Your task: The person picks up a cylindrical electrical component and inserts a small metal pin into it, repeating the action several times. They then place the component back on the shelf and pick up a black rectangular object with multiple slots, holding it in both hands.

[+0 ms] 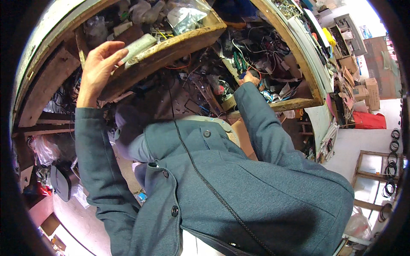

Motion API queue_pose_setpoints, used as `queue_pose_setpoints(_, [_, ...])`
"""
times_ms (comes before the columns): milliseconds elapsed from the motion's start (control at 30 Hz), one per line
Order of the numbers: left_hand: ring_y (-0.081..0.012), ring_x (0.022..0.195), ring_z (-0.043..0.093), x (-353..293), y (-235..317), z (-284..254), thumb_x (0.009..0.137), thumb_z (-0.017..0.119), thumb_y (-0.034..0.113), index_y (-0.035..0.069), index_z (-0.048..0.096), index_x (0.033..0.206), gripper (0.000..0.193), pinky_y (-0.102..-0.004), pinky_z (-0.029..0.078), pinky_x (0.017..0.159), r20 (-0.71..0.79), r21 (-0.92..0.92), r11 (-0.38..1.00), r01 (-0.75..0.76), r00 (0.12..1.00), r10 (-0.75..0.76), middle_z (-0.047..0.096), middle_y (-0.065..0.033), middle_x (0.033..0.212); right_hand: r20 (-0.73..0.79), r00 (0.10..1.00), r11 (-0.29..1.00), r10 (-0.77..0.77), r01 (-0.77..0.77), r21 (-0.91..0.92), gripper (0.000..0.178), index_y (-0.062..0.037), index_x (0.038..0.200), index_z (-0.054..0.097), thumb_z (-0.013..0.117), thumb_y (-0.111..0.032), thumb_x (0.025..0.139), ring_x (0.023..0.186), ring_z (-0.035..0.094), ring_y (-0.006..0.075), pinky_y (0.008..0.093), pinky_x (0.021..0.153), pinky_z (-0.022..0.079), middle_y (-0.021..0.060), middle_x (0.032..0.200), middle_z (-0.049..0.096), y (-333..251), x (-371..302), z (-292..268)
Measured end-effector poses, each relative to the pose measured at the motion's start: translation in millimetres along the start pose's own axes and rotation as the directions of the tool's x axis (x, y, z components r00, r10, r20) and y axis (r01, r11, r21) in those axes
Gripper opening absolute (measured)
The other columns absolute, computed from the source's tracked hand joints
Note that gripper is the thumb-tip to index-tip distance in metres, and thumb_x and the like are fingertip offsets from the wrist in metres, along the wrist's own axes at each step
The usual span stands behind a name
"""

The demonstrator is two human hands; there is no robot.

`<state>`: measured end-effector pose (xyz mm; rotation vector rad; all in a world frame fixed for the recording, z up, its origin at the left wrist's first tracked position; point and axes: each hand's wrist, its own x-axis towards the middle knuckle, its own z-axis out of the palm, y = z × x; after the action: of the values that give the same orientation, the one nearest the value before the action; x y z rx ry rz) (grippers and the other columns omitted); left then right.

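Observation:
My left hand (96, 70) is raised at the upper left, with thumb and fingertips closed on the near end of a pale greenish-white block (139, 46). The block lies on the rim of a worn wooden tray (179, 42) full of bags and small parts. My right hand (250, 79) reaches into tangled wires and tools on a cluttered wooden bench (299, 103). Only its back shows and the fingers are hidden. Green-handled pliers (237, 59) lie just beyond it. My grey-blue buttoned jacket (239, 183) fills the lower middle.
Black cables, red wires and scrap cover the bench between the hands. Cardboard boxes (370, 91) and a red bag (369, 120) sit at the right. A wooden frame (376, 170) and hanging black rings (390, 168) are at the lower right. Plastic bags lie at the left.

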<state>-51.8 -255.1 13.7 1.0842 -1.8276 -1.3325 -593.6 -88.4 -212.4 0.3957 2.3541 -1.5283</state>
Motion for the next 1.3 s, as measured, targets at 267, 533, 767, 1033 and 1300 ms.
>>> queue_pose_setpoints(267, [-0.0059,0.082,0.059,-3.5,-2.5,0.5,0.096,0.074,0.027,0.005,0.070,0.123,0.036,-0.0214,0.045,0.071,-0.020,-0.020,1.000,-0.020,1.000,0.020,0.071,0.0020,0.100,-0.018,0.757,0.715,-0.653,0.608,-0.345,0.055,-0.0026,0.132,0.054,0.072,-0.004,0.080,0.119,0.059,0.0411,0.0485,0.103,0.046,0.0250,0.126,0.062,28.2,-49.4,-7.1])
queue_pose_setpoints(533, [-0.0057,0.084,0.058,-5.9,2.0,-0.7,0.096,0.074,0.026,0.004,0.069,0.126,0.037,-0.0213,0.046,0.074,-0.020,0.011,1.000,0.010,1.000,-0.010,0.071,0.0014,0.103,0.368,0.460,0.286,-0.808,0.853,-0.436,0.024,-0.0060,0.109,0.067,0.063,-0.008,0.085,0.099,0.064,0.0425,0.0492,0.087,0.052,0.0213,0.104,0.065,40.3,-40.6,-76.4])
queue_pose_setpoints(767, [-0.0081,0.093,0.062,-4.8,-6.9,-1.6,0.097,0.073,0.024,0.001,0.067,0.128,0.038,-0.0234,0.048,0.084,-0.008,0.014,0.999,-0.048,0.999,0.048,0.071,-0.0014,0.110,0.671,0.539,-0.237,-0.509,0.663,-0.711,0.025,-0.0044,0.111,0.069,0.068,-0.018,0.090,0.102,0.070,0.0408,0.0527,0.082,0.058,0.0224,0.109,0.070,6.4,-46.3,-116.2])
queue_pose_setpoints(1033, [-0.0093,0.097,0.064,-2.5,-9.8,-3.4,0.097,0.073,0.024,0.001,0.068,0.127,0.038,-0.0243,0.050,0.086,-0.002,0.066,0.996,-0.055,0.998,0.056,0.072,-0.0027,0.110,0.838,0.300,-0.684,-0.455,0.484,-0.545,0.015,-0.0100,0.095,0.076,0.063,-0.015,0.089,0.110,0.062,0.0298,0.0451,0.090,0.050,0.0110,0.104,0.070,-15.1,-44.9,-86.4])
queue_pose_setpoints(1300, [-0.0083,0.092,0.062,-5.2,-6.6,-1.2,0.097,0.072,0.026,0.000,0.068,0.125,0.038,-0.0234,0.049,0.082,-0.018,0.050,0.996,-0.067,0.998,0.068,0.072,-0.0017,0.108,0.814,0.555,-0.726,-0.173,0.486,-0.486,0.058,-0.0079,0.127,0.057,0.078,-0.038,0.081,0.126,0.056,0.0316,0.0464,0.103,0.042,0.0141,0.122,0.071,-56.8,-37.0,-77.4])
